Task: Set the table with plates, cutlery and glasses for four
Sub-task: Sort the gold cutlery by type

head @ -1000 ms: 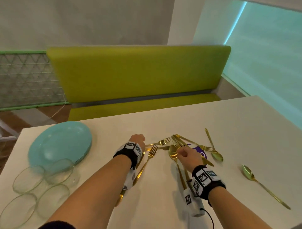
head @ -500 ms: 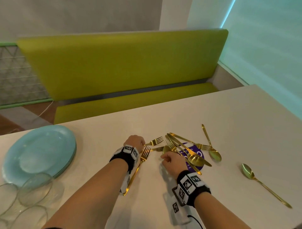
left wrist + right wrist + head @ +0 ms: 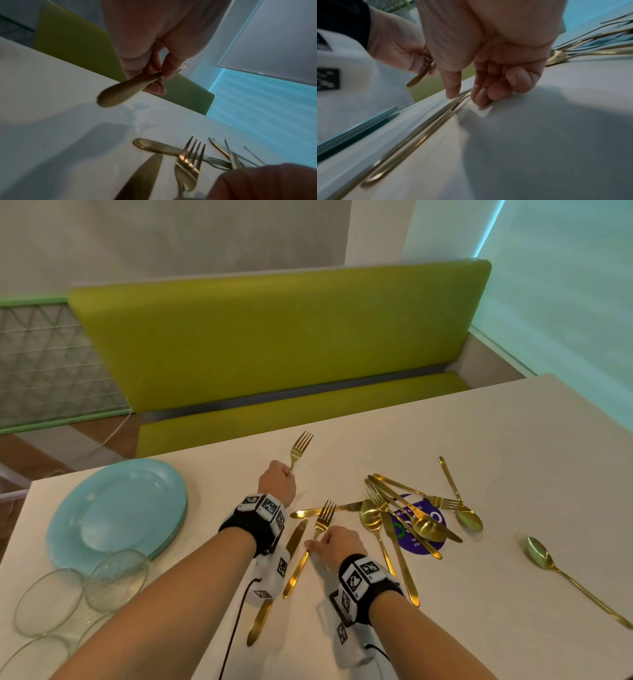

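Observation:
My left hand (image 3: 278,481) holds a gold fork (image 3: 300,445) upright above the table, tines up; in the left wrist view its fingers (image 3: 169,70) pinch the fork's handle (image 3: 126,90). Thumb and fingertips of my right hand (image 3: 317,542) pinch the stem of a second gold fork (image 3: 322,518) that lies flat on the white table (image 3: 479,440). The right wrist view shows the thumb (image 3: 452,88) on one side of that stem (image 3: 436,119). A gold knife (image 3: 294,539) lies beside it. Teal plates (image 3: 116,508) are stacked at the left, with clear glasses (image 3: 114,580) in front.
A loose pile of gold cutlery (image 3: 404,515) lies over a purple sticker (image 3: 423,534) right of my hands. One spoon (image 3: 544,556) lies alone at the far right. A green bench (image 3: 274,337) runs behind the table's far edge.
My left hand has picked a fork up off the table and raised it. My right hand has moved left from the pile onto the fork beside the knife.

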